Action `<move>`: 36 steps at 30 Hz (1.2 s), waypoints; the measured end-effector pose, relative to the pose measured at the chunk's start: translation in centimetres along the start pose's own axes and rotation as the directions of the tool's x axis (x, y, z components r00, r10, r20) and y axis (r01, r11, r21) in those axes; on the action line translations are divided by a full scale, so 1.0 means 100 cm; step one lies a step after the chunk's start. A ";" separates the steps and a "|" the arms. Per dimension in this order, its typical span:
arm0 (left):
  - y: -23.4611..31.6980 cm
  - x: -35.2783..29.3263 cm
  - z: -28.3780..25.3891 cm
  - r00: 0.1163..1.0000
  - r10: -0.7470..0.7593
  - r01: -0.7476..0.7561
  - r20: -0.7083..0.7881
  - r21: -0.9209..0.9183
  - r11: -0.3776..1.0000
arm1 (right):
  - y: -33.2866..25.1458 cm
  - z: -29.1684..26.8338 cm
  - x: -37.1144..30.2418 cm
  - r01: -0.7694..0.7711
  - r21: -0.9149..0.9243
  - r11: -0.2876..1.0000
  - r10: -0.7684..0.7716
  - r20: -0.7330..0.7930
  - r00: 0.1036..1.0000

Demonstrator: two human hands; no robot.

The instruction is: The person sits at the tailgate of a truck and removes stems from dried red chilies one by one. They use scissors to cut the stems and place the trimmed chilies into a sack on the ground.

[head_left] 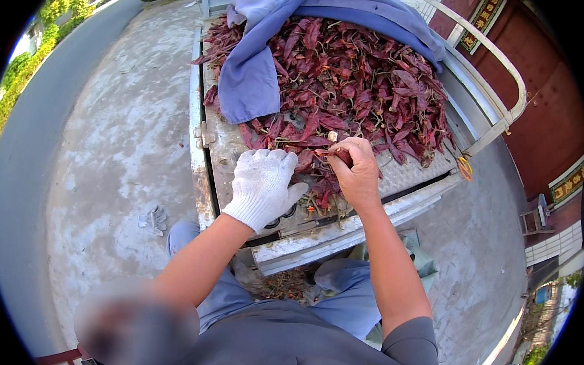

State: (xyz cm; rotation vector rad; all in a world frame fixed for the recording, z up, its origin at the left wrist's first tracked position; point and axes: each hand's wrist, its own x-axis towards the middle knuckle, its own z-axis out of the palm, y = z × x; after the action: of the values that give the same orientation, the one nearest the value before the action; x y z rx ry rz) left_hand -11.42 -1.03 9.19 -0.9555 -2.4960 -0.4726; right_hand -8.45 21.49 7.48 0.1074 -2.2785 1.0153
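My left hand point(264, 185) wears a white knitted glove. It is palm down over the near edge of a heap of dried red chili peppers point(350, 73), thumb held apart; its fingers bend forward and the tips are hidden. My bare right hand point(357, 173) is closed, thumb against fingers, on a dried chili pepper point(341, 156), partly covered by the fingers. Several loose peppers and stems point(321, 190) lie between and below my hands. The heap rests on a worn metal cart bed point(220, 159). A blue cloth point(251, 81) drapes over its far left part.
White metal edging point(328, 242) runs along the bed's near side, above my knees. A curved rail point(508, 81) rises at the right. A grey-white glove point(152, 220) lies on the concrete ground point(119, 140) at left. Stems and bits point(283, 284) litter the ground below the bed.
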 end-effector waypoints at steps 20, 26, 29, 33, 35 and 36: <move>0.024 -0.069 -0.027 0.981 0.191 -0.189 -0.019 -0.280 0.941 | -0.050 0.012 -0.076 -0.716 0.564 0.411 0.531 0.490 0.691; 0.022 -0.038 -0.053 0.935 0.353 -0.353 -0.036 -0.200 0.914 | -0.057 -0.022 -0.076 -0.443 0.093 0.892 0.268 0.680 0.683; 0.016 -0.044 -0.049 0.841 0.445 -0.438 0.309 -0.095 0.894 | -0.068 -0.028 -0.071 -0.036 -0.032 0.999 0.048 0.689 0.723; 0.012 -0.047 -0.040 0.765 0.562 -0.511 0.314 -0.234 0.827 | -0.073 -0.040 -0.070 0.097 -0.078 0.992 0.006 0.806 0.592; 0.010 -0.050 -0.037 0.777 0.585 -0.492 0.231 -0.356 0.794 | -0.072 -0.043 -0.071 0.038 0.038 0.999 -0.053 0.819 0.571; 0.011 -0.053 -0.037 0.796 0.572 -0.463 0.198 -0.411 0.785 | -0.068 -0.044 -0.075 -0.030 0.147 0.989 -0.100 0.796 0.597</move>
State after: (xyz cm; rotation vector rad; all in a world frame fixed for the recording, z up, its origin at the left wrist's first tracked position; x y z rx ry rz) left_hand -6.14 -4.78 9.87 -1.9382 -2.2801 -0.6157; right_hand 1.89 18.48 9.71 0.8373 -2.9727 1.2837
